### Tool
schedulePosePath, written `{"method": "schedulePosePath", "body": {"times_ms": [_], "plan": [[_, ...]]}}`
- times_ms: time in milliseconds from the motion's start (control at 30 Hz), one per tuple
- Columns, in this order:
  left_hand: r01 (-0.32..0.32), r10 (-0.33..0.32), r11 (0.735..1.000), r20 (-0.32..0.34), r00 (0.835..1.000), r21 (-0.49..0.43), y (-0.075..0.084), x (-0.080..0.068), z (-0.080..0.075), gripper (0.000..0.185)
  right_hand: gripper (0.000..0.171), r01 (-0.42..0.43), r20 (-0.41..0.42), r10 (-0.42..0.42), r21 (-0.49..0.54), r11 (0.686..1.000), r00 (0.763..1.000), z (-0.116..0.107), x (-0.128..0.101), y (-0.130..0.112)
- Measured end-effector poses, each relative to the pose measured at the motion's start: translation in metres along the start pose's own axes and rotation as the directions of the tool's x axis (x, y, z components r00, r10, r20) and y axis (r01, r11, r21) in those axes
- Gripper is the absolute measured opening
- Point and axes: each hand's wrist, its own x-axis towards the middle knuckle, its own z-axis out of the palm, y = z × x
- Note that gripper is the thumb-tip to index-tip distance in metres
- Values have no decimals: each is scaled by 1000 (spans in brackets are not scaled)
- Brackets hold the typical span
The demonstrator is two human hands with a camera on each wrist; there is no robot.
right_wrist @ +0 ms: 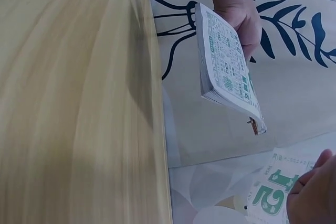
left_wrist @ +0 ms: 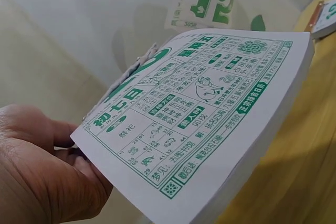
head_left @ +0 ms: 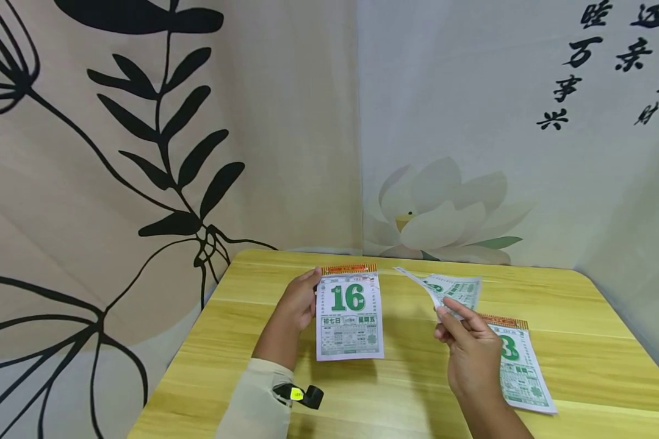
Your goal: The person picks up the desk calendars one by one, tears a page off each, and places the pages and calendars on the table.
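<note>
Left hand [head_left: 298,303]: gripping the calendar pad [head_left: 349,317] by its left edge, lifted above the table [head_left: 582,305].
Right hand [head_left: 470,353]: pinching a torn sheet [head_left: 450,289].

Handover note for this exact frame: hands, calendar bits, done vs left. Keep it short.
Left hand: grips the calendar pad by its left edge, lifted off the table, top page showing 16.
Right hand: pinches a loose sheet, the 15 page, in the air right of the pad.
Second pad: lies flat on the table under the right hand.
Done: the 15 sheet is off a pad.
Left: the loose sheet is not yet put down; both hands are occupied.
</note>
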Motion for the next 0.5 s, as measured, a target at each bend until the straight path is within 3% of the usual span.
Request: {"method": "schedulePosePath", "body": {"times_ms": [333, 500], "plan": [[9, -9, 998, -10, 1000, 62, -1, -2, -16, 56, 23, -66, 10, 67, -109, 992, 998, 10, -6, 8], [21, -19, 994, -25, 1000, 104, -2, -2, -23, 57, 26, -114, 9, 118, -201, 973, 993, 13, -7, 14]]}}
